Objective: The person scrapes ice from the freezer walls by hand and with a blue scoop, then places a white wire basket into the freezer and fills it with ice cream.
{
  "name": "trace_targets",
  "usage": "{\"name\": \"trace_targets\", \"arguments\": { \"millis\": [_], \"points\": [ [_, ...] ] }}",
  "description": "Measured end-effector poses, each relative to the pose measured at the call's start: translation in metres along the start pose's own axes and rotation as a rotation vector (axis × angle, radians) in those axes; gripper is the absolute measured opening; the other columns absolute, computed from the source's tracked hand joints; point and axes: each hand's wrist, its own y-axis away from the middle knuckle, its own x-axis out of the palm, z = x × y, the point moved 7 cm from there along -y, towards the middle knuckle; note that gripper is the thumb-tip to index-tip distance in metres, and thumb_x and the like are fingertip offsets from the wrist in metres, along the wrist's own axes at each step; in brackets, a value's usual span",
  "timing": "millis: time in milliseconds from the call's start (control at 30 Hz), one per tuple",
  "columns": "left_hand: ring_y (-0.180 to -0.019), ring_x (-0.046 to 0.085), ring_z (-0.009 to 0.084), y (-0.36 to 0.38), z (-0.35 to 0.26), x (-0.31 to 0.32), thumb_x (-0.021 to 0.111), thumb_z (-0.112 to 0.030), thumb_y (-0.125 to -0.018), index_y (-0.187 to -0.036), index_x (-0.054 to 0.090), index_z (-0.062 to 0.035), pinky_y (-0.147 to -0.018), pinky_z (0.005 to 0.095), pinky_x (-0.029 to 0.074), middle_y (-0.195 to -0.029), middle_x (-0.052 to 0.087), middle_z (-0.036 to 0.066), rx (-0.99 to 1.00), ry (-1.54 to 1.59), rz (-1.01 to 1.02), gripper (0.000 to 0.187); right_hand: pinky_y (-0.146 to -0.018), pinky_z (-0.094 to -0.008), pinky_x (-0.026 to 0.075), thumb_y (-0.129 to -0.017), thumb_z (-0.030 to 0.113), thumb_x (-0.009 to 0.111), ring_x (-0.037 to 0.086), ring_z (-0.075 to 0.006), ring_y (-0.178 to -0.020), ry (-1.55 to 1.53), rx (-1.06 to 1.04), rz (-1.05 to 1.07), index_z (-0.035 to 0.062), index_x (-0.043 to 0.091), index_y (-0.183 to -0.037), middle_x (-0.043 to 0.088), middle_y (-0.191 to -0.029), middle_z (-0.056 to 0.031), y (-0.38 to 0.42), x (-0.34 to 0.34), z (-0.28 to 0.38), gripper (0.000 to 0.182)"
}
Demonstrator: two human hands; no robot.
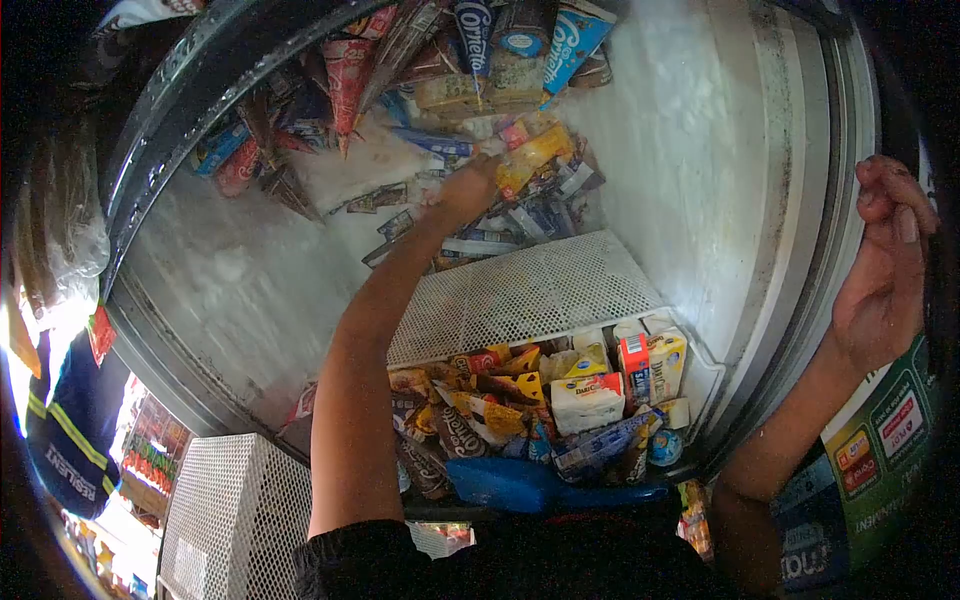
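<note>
My left hand (468,192) reaches deep into a frosty chest freezer (690,180). Its fingers are closed on the near end of a yellow ice cream packet (537,160), which lies over a heap of wrapped ice creams (540,212). Cold mist blurs the fingertips. Beside the freezer's right rim (845,190), my right hand (885,265) is raised with its fingers curled in, and nothing shows in them. Cornetto cones, one blue cone (578,45) among them, line the far side.
A white perforated basket (530,280) holds several boxed and wrapped ice creams, with a blue scoop-like object (500,483) at its near edge. Another white mesh basket (215,510) stands outside at lower left. A person's dark sleeve with yellow stripes (75,440) shows at left.
</note>
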Motion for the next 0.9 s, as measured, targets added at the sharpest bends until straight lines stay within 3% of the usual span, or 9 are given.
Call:
{"name": "trace_targets", "arguments": {
  "millis": [100, 267, 400, 500, 567, 633, 700, 767, 900],
  "points": [
    [-0.078, 0.062, 0.0317, -0.006, -0.039, -0.014, 0.06, -0.027, -0.078, -0.112, 0.049, -0.008, -0.067, 0.0453, 0.05, -0.095, 0.059, 0.022, 0.214, -0.315, -0.417, 0.041, -0.096, -0.0371, 0.03, -0.091, 0.016, 0.031, 0.047, -0.0241, -0.104, -0.036, 0.03, -0.007, -0.005, 0.05, -0.111, 0.049, -0.112, -0.0199, 0.001, 0.001, -0.001, 0.034],
    [-0.092, 0.059, 0.0288, -0.045, -0.027, 0.021, 0.062, -0.018, -0.072, -0.122, 0.045, -0.0098, -0.073, 0.0474, 0.046, -0.093, 0.06, 0.019, -0.067, -0.118, 0.127, 0.054, -0.095, -0.0365, 0.029, -0.091, 0.016, 0.03, 0.046, -0.0242, -0.104, -0.094, 0.059, -0.019, -0.006, 0.048, -0.113, 0.047, -0.116, -0.0215, 0.003, -0.002, -0.005, 0.036],
    [-0.091, 0.059, 0.0285, -0.046, -0.023, 0.007, 0.061, -0.01, -0.069, -0.12, 0.046, -0.0088, -0.075, 0.0435, 0.045, -0.091, 0.061, 0.017, -0.055, -0.157, 0.16, 0.053, -0.095, -0.0358, 0.029, -0.09, 0.015, 0.03, 0.046, -0.0235, -0.102, -0.134, 0.062, -0.096, -0.0068, 0.048, -0.113, 0.047, -0.115, -0.0218, 0.002, 0.003, -0.004, 0.036],
    [-0.086, 0.061, 0.0306, -0.02, -0.028, -0.018, 0.06, -0.017, -0.074, -0.125, 0.04, -0.0069, -0.076, 0.0447, 0.046, -0.089, 0.063, 0.016, 0.269, 0.047, -0.217, 0.056, -0.094, -0.0351, 0.03, -0.09, 0.015, 0.031, 0.046, -0.0235, -0.101, -0.07, 0.056, -0.075, -0.0074, 0.049, -0.111, 0.049, -0.113, -0.0218, -0.001, 0.0, -0.002, 0.036],
    [-0.089, 0.06, 0.0309, 0.002, 0.001, -0.008, 0.057, -0.007, -0.075, -0.116, 0.049, -0.0081, -0.079, 0.0443, 0.044, -0.099, 0.061, 0.017, -0.02, 0.488, 0.006, 0.042, -0.094, -0.0352, 0.031, -0.09, 0.015, 0.033, 0.047, -0.0239, -0.102, -0.05, 0.045, -0.021, -0.0069, 0.051, -0.109, 0.051, -0.11, -0.0213, -0.004, 0.001, 0.0, 0.034],
    [-0.092, 0.06, 0.0301, 0.037, 0.039, 0.008, 0.058, -0.017, -0.075, -0.113, 0.055, -0.0109, -0.078, 0.0456, 0.047, -0.098, 0.062, 0.017, -0.182, 0.398, 0.259, 0.039, -0.093, -0.0355, 0.033, -0.09, 0.015, 0.033, 0.048, -0.0242, -0.102, -0.048, 0.044, -0.011, -0.0064, 0.052, -0.108, 0.052, -0.109, -0.0208, -0.005, 0.0, 0.0, 0.033],
    [-0.093, 0.061, 0.0302, 0.068, 0.057, -0.002, 0.058, -0.017, -0.075, -0.113, 0.057, -0.0129, -0.077, 0.0456, 0.048, -0.106, 0.06, 0.015, -0.219, -0.327, 0.579, 0.038, -0.095, -0.0364, 0.033, -0.091, 0.013, 0.033, 0.049, -0.0244, -0.102, -0.001, -0.048, 0.031, -0.0052, 0.053, -0.108, 0.054, -0.108, -0.0192, -0.006, 0.003, 0.006, 0.032],
    [-0.093, 0.061, 0.0299, 0.101, 0.129, 0.044, 0.059, -0.018, -0.075, -0.112, 0.057, -0.0128, -0.077, 0.0455, 0.048, -0.111, 0.059, 0.014, -0.282, -0.61, 0.788, 0.037, -0.095, -0.0366, 0.033, -0.091, 0.012, 0.033, 0.05, -0.0245, -0.102, -0.02, -0.036, 0.019, -0.005, 0.054, -0.108, 0.054, -0.107, -0.0185, -0.004, 0.004, 0.006, 0.032],
    [-0.094, 0.061, 0.029, 0.097, 0.085, -0.001, 0.062, -0.021, -0.075, -0.11, 0.058, -0.0113, -0.077, 0.045, 0.049, -0.109, 0.059, 0.016, -0.461, -0.69, 0.919, 0.037, -0.096, -0.0366, 0.034, -0.091, 0.01, 0.033, 0.05, -0.024, -0.101, -0.039, -0.017, -0.02, -0.0048, 0.053, -0.11, 0.056, -0.104, -0.0165, -0.004, 0.005, 0.008, 0.032]
  ]
}}
